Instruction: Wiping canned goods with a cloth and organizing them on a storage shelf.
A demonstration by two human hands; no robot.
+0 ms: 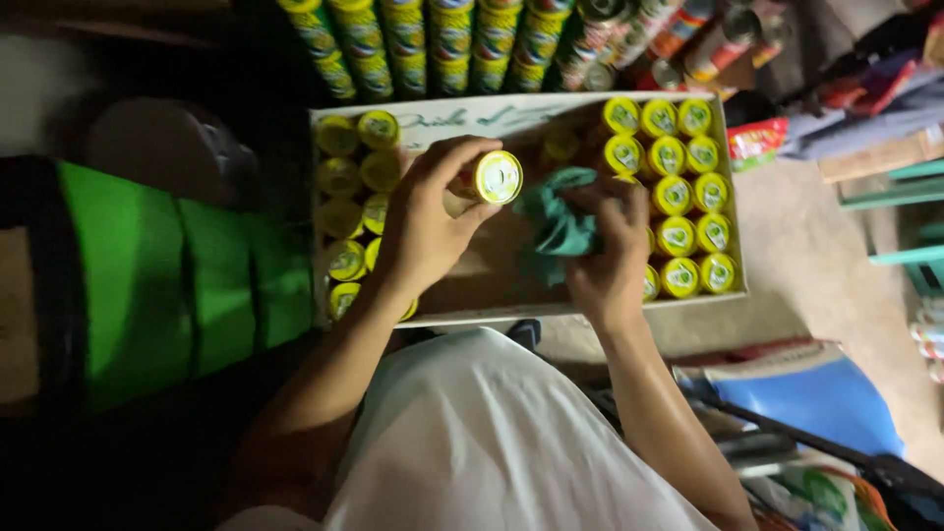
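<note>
My left hand [425, 218] grips a small yellow-lidded can [495, 177], tipped so its lid faces the camera, above the middle of a shallow cardboard box [511, 300]. My right hand [605, 251] is closed on a crumpled green cloth [553, 216] just right of that can. Several matching yellow cans [678, 192] stand in rows at the box's right side. More of them [346, 197] line its left side. The middle of the box shows bare cardboard.
Stacks of green and yellow cans [433, 44] lie beyond the box's far edge. A bright green bag or panel [167, 275] stands at the left. A blue object [816, 393] lies at the lower right, with packets and shelving [875, 147] further right.
</note>
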